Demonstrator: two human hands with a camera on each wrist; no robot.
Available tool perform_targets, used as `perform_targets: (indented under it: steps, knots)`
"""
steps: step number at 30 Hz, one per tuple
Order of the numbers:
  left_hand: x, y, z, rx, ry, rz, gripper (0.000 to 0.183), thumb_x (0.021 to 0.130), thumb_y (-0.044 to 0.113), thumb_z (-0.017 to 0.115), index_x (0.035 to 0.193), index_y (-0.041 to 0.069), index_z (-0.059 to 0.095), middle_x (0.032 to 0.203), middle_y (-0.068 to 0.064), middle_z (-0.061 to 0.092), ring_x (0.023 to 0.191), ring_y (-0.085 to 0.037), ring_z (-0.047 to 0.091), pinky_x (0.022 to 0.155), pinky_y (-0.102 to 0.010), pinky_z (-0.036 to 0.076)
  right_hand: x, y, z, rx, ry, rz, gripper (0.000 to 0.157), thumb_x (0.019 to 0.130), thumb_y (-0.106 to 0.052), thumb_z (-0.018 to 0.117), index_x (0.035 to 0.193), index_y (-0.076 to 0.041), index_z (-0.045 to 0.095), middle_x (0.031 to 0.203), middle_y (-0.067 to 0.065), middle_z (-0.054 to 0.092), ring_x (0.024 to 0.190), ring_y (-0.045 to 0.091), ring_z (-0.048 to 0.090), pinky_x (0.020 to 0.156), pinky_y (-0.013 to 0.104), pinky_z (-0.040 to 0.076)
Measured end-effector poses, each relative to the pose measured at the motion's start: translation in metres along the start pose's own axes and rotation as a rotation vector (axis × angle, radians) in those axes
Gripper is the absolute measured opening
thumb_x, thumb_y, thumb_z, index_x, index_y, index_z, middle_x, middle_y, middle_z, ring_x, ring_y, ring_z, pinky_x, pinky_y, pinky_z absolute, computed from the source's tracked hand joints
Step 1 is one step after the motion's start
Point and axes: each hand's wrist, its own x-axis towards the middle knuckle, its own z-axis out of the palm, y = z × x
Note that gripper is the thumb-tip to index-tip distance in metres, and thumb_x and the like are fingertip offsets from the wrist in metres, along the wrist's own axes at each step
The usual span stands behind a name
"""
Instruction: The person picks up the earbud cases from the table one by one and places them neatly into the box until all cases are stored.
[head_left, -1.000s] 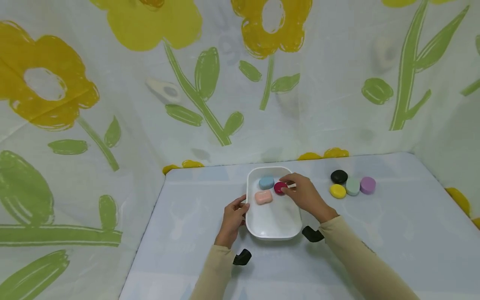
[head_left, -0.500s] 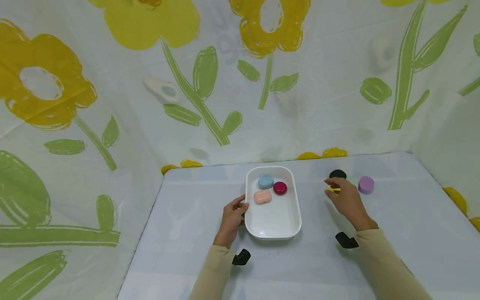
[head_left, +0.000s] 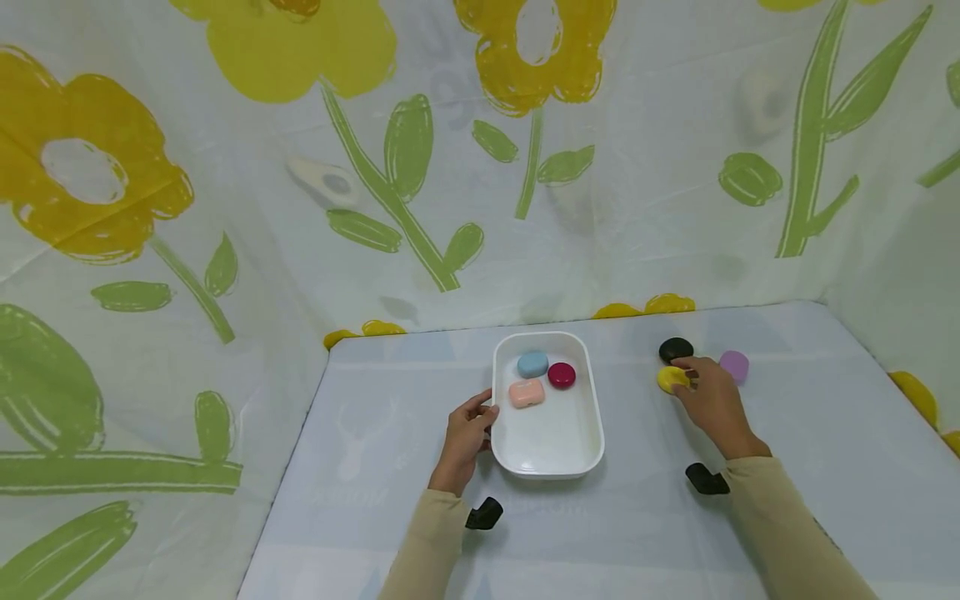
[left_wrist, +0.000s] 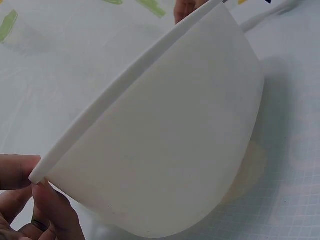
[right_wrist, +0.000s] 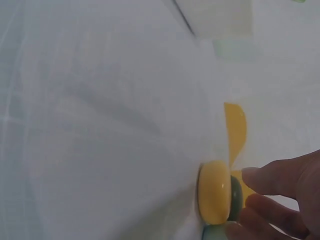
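My left hand (head_left: 463, 437) pinches the left rim of a white rectangular tray (head_left: 547, 446); the left wrist view shows fingers (left_wrist: 57, 210) at the rim's edge. Three small rounded pieces lie in the tray: light blue (head_left: 532, 364), dark red (head_left: 561, 375) and pink (head_left: 527, 393). On the right, my right hand (head_left: 712, 404) reaches over a yellow disc-shaped piece (head_left: 670, 380), thumb and fingers apart beside it. The right wrist view shows that yellow piece (right_wrist: 215, 192) with a pale green piece (right_wrist: 215, 232) partly behind the fingers.
A black round piece (head_left: 676, 350) lies behind the yellow one, and a purple piece (head_left: 735, 366) stands to the right of the hand. Flower-printed cloth (head_left: 645, 208) rises behind and beside the table (head_left: 375, 467).
My right hand has let go of the dark red piece in the tray and moved right to the loose pieces, settling lower beside the yellow one. The left hand stays on the rim.
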Motion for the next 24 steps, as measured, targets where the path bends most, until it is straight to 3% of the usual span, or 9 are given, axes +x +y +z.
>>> perform_targets:
  steps: [7,13,20,24]
  knots:
    - [0.001,0.0,0.002,0.004,-0.002,0.003,0.044,0.094,0.015,0.056,0.136,0.005,0.047,0.112,-0.027,0.051,0.068,-0.021,0.055,0.052,-0.03,0.048,0.005,0.01,0.005,-0.066,-0.051,0.032,0.041,0.08,0.005,0.066,0.119,0.008,0.055,0.113,0.029,0.053,0.101,0.042,0.049,0.085,0.056,0.041]
    - [0.002,-0.001,0.003,0.003,0.0,-0.001,0.044,0.094,0.015,0.057,0.136,0.006,0.048,0.112,-0.026,0.051,0.068,-0.021,0.056,0.051,-0.029,0.048,0.011,0.013,0.012,-0.144,-0.109,0.011,0.046,0.078,0.005,0.066,0.121,0.012,0.053,0.119,0.033,0.05,0.108,0.045,0.045,0.093,0.058,0.035]
    - [0.001,0.0,0.004,0.004,0.0,-0.006,0.043,0.094,0.014,0.056,0.135,0.006,0.048,0.11,-0.024,0.052,0.068,-0.021,0.054,0.05,-0.027,0.047,0.013,0.007,0.018,-0.241,-0.097,-0.006,0.041,0.074,0.001,0.074,0.112,0.012,0.061,0.111,0.03,0.054,0.095,0.044,0.05,0.086,0.055,0.041]
    - [0.001,0.001,0.003,0.003,0.002,-0.005,0.043,0.094,0.014,0.056,0.135,0.006,0.048,0.108,-0.022,0.053,0.067,-0.02,0.053,0.049,-0.026,0.046,0.012,0.004,0.02,-0.243,-0.104,-0.015,0.04,0.073,0.002,0.075,0.109,0.013,0.062,0.108,0.028,0.053,0.094,0.044,0.051,0.086,0.055,0.041]
